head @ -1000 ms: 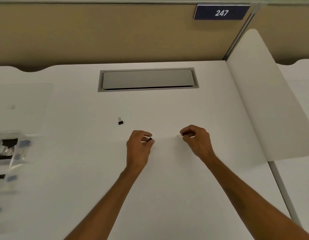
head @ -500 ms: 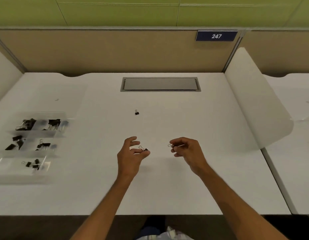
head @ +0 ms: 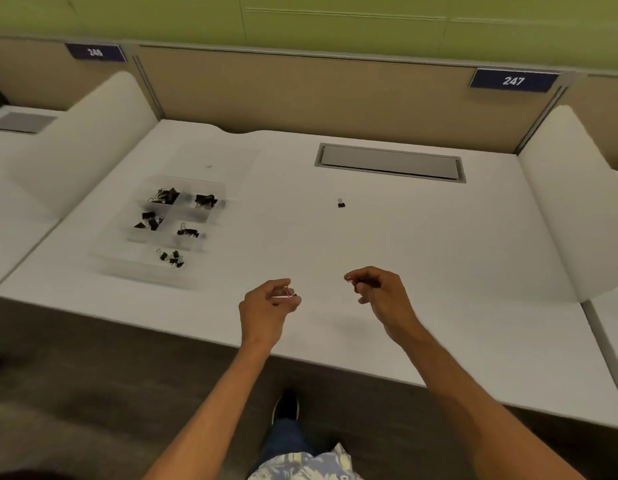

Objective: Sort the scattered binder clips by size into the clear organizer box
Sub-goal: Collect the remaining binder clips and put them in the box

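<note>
Left hand (head: 269, 303), right of the clear organizer box (head: 127, 268), pinching a small binder clip (head: 288, 292) just inside the desk (head: 439, 271) front edge. Farther right of the box and deeper in, one loose clip (head: 341, 203). Right hand (head: 380, 289), farthest from the box, pinching another small clip (head: 349, 279). Likely risk: thin fingertip grips slipping, clips dropping past the edge. Open desktop leftward to the box.

Even, soft overhead light; faint shadows; slight motion blur; wide-angle bending at edges.
</note>
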{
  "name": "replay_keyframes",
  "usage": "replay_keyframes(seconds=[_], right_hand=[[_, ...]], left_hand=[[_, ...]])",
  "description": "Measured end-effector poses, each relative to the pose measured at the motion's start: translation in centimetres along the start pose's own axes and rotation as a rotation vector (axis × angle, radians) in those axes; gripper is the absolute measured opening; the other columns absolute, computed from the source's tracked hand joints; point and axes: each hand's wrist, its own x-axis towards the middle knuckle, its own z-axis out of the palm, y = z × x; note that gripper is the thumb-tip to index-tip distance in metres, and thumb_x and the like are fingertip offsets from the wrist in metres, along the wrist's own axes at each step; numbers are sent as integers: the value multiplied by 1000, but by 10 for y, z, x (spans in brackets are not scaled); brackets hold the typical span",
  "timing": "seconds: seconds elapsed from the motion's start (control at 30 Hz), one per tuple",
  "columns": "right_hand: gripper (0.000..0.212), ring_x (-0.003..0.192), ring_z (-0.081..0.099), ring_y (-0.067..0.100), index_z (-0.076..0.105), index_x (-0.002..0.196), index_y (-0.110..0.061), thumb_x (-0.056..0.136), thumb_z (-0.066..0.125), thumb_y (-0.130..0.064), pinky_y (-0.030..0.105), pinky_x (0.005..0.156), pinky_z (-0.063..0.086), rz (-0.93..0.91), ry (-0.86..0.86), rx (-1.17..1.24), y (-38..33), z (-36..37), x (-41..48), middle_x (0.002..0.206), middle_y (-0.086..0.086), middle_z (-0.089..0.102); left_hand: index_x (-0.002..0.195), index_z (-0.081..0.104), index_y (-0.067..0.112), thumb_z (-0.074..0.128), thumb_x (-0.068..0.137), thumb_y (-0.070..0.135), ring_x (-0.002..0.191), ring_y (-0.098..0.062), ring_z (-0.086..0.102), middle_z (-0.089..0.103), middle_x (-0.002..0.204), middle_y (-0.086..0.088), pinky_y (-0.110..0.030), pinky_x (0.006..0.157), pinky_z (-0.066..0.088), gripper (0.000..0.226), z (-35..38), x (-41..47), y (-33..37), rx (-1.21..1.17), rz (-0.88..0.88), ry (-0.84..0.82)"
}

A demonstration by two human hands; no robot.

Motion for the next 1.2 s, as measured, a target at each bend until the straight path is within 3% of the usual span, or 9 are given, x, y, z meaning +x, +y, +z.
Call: replay_keyframes(seconds=[0.1, 0.3, 0.5, 0.73, 0.93, 1.1, 1.2], right_hand=[[33, 81, 65, 16, 75, 95, -15, 91, 52, 10, 25, 67, 54, 16, -26, 8, -10, 31, 0, 90, 3, 72], [23, 83, 70, 21, 73, 97, -12, 92, 58, 5, 31, 73, 59, -16, -115, -17, -39, 112, 13, 90, 2, 74], [20, 83, 70, 19, 74, 96, -15, 90, 64, 1, 28, 71, 58, -23, -146, -38, -56, 210, 26, 88, 1, 74], [20, 83, 70, 21, 75, 93, -17, 89, 65, 0, 30, 73, 59, -14, -121, -73, -67, 300, 43, 86, 1, 74], [15, 80, 68, 16, 75, 93, -15, 87, 70, -2, 24, 70, 55, 16, -23, -196, -74, 345, 64, 86, 1, 73], [9, 75, 67, 6, 75, 90, -15, 82, 77, -10, 15, 69, 50, -13, -4, -291, -79, 364, 89, 84, -4, 74], [7, 70, 67, 7, 76, 84, -16, 81, 78, -10, 14, 66, 49, -30, -1, -333, -81, 374, 106, 78, -5, 73]], left_hand=[[109, 71, 22, 81, 77, 6, 83, -7, 72, 76, 85, 4, -24, 83, 56, 38, -24, 2, -4, -23, -2, 39], [99, 72, 19, 78, 79, 7, 76, -3, 69, 75, 80, 3, -10, 69, 51, 24, -99, 23, -11, -72, 21, 122], [101, 72, 19, 71, 86, 7, 73, -14, 71, 74, 81, -3, -30, 77, 60, 20, -191, 53, -33, -61, 9, 160], [107, 72, 21, 67, 90, 8, 74, -11, 72, 72, 87, -3, -26, 79, 59, 23, -277, 101, -44, 48, 21, 105], [96, 73, 16, 75, 82, 13, 73, -10, 70, 72, 79, 2, -24, 72, 58, 14, -304, 151, -37, 173, 34, 53], [88, 75, 12, 74, 83, 9, 71, -11, 70, 72, 74, 0, -25, 74, 58, 6, -298, 192, -36, 242, 65, 35], [87, 75, 13, 73, 83, 12, 73, -10, 68, 72, 78, 3, -19, 72, 54, 4, -290, 213, -38, 313, 74, 29]])
